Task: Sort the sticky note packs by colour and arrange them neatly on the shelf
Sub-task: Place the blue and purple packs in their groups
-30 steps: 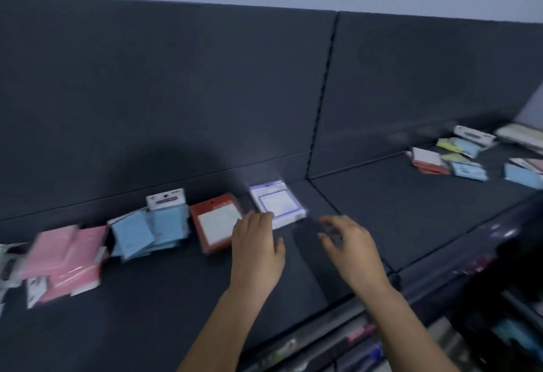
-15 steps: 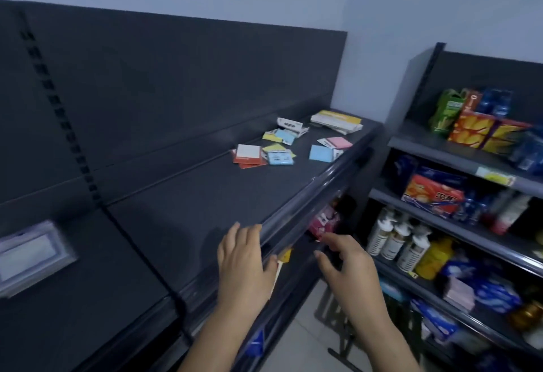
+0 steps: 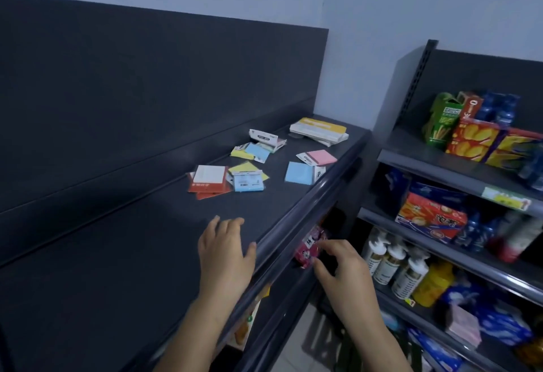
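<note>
Both hands have advanced along the shelf (image 3: 132,254); left hand (image 3: 224,254) flat, right hand (image 3: 340,266) loosely curled, each grip empty, reaching because the sticky note packs (image 3: 246,180) lie jumbled well ahead, unsorted.

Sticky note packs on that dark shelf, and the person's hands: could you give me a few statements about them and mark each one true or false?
1. The left hand and the right hand hold nothing. True.
2. Everything is sorted into neat rows by colour. False: the sticky note packs lie mixed, several overlapping.
3. The left hand grips a pack. False: it is over the bare shelf, apart from the red pack, the nearest one.
4. The pink pack lies near the shelf's front edge, just beyond a blue pack. True.
</note>
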### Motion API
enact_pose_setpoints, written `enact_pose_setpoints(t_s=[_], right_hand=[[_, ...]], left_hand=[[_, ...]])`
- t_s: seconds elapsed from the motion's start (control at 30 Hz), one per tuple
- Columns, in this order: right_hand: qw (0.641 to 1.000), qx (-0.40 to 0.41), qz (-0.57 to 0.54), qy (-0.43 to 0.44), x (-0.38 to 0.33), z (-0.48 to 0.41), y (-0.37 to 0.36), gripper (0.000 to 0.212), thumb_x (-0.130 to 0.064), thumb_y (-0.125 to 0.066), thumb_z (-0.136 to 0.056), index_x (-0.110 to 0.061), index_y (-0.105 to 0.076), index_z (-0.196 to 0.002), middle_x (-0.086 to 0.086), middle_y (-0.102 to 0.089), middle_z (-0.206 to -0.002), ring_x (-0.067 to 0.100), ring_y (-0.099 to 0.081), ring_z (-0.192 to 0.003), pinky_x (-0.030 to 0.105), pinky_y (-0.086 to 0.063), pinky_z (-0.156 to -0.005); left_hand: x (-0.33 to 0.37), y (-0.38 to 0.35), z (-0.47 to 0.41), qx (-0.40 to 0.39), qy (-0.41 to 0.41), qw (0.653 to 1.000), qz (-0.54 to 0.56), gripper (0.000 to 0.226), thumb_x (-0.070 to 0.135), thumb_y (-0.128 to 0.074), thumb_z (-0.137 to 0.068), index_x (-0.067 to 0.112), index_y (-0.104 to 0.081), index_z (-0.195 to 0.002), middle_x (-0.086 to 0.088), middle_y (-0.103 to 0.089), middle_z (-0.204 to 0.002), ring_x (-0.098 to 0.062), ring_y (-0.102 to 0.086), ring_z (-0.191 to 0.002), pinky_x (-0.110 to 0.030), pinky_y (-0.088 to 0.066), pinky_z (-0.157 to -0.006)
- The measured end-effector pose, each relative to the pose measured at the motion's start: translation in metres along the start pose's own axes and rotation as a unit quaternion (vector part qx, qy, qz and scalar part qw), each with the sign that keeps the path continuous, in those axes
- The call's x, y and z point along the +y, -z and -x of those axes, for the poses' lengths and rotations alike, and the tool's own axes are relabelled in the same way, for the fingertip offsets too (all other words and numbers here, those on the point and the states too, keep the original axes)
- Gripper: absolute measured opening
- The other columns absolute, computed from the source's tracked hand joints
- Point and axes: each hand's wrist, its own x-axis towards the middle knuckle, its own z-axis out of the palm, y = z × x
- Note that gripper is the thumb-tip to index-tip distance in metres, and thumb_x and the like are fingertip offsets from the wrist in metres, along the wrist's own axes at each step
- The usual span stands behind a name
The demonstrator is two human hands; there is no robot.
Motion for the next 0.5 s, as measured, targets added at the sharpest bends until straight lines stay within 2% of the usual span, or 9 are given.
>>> enact_pose_setpoints(t_s=[0.13, 0.3, 0.43, 0.5], right_hand=[[1.0, -0.025, 0.011, 0.014, 0.005, -0.072, -0.013, 0.033, -0.022, -0.061, -0.089, -0.017, -0.058, -0.121, -0.007, -0.054, -0.116, 0.01, -0.052, -0.11, 0.017, -0.038, -0.092], [0.999, -0.039, 0.014, 0.018, 0.016, -0.138, -0.029, 0.035, -0.021, -0.063, -0.087, -0.015, -0.059, -0.121, -0.005, -0.055, -0.117, 0.013, -0.054, -0.105, 0.015, -0.037, -0.088], [0.998, -0.059, 0.014, 0.012, 0.033, -0.17, -0.038, 0.036, -0.022, -0.064, -0.087, -0.016, -0.058, -0.122, -0.006, -0.054, -0.114, 0.017, -0.057, -0.095, 0.016, -0.036, -0.082], [0.997, -0.07, 0.011, 0.013, 0.043, -0.189, -0.042, 0.039, -0.024, -0.065, -0.086, -0.016, -0.057, -0.123, -0.004, -0.054, -0.116, 0.017, -0.055, -0.101, 0.017, -0.037, -0.085]], left_hand=[[0.0, -0.016, -0.062, 0.008, 0.019, 1.0, 0.006, 0.047, 0.03, -0.05, -0.093, 0.017, -0.039, -0.137, 0.004, -0.042, -0.139, -0.017, -0.018, -0.141, -0.035, -0.015, -0.113], [0.003, -0.032, -0.129, 0.014, 0.024, 1.0, 0.002, 0.044, 0.029, -0.052, -0.092, 0.016, -0.044, -0.133, 0.001, -0.047, -0.133, -0.018, -0.031, -0.131, -0.036, -0.026, -0.109], [0.004, -0.05, -0.167, 0.012, 0.018, 1.0, -0.01, 0.042, 0.026, -0.055, -0.09, 0.012, -0.049, -0.13, -0.002, -0.053, -0.129, -0.02, -0.037, -0.127, -0.032, -0.027, -0.106], [0.005, -0.06, -0.185, 0.006, 0.026, 1.0, -0.011, 0.043, 0.026, -0.054, -0.091, 0.012, -0.048, -0.131, -0.003, -0.053, -0.129, -0.02, -0.038, -0.126, -0.031, -0.028, -0.103]])
